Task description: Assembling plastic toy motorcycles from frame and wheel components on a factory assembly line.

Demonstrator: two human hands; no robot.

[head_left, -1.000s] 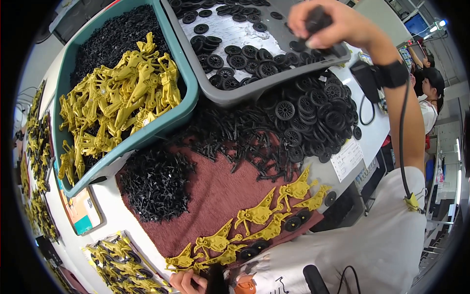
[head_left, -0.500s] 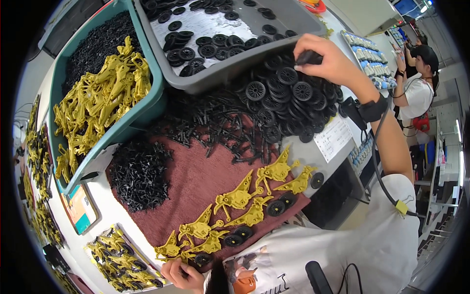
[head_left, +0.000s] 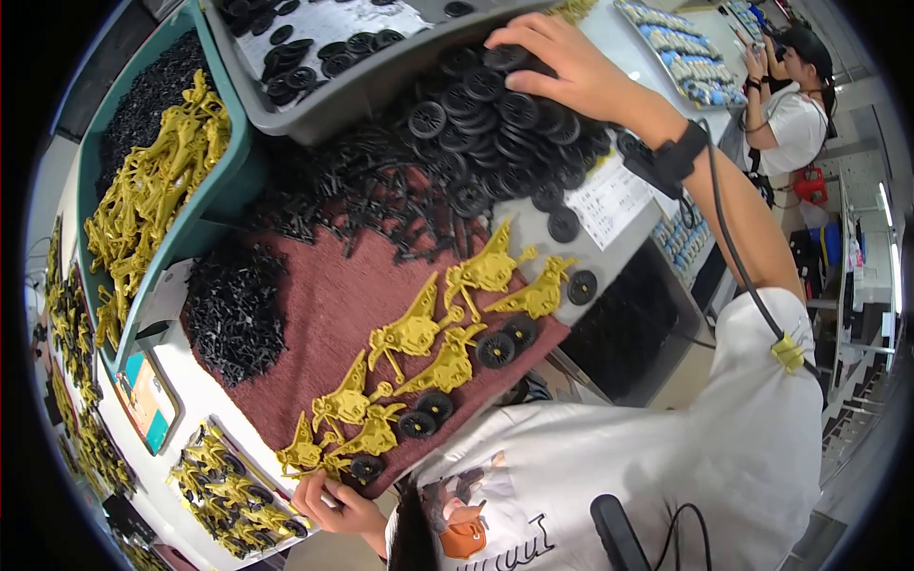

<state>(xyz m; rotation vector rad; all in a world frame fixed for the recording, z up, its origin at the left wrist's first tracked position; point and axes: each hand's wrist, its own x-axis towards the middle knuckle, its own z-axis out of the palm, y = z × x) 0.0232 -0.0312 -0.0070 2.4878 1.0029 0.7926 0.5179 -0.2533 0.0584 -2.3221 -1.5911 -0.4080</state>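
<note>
My right hand [head_left: 571, 71] reaches over a heap of black spoked wheels [head_left: 486, 124], thumb and fingers closed around a black wheel [head_left: 505, 58] at the top. At the lower left corner of the dark red towel [head_left: 324, 276], my left hand [head_left: 335, 506] has curled fingers beside the nearest yellow part [head_left: 301, 447]; what it pinches, if anything, is too small to tell. Yellow frame-like plastic parts, such as one yellow frame [head_left: 407, 333], lie in two slanting rows on the towel. Black wheels [head_left: 417, 423] lie along its near edge.
A teal bin [head_left: 243, 162] holds yellow parts and small black pieces. Behind the heap stands a grey bin [head_left: 314, 119] of wheels. Small black parts [head_left: 238, 314] are piled on the towel. A bagged yellow batch [head_left: 224, 490] lies left. Another person [head_left: 795, 119] works at far right.
The view has shifted, so the table's contents sit further left and higher. My right hand, which held a dark piece above the heap, is now lower with its fingers around a wheel.
</note>
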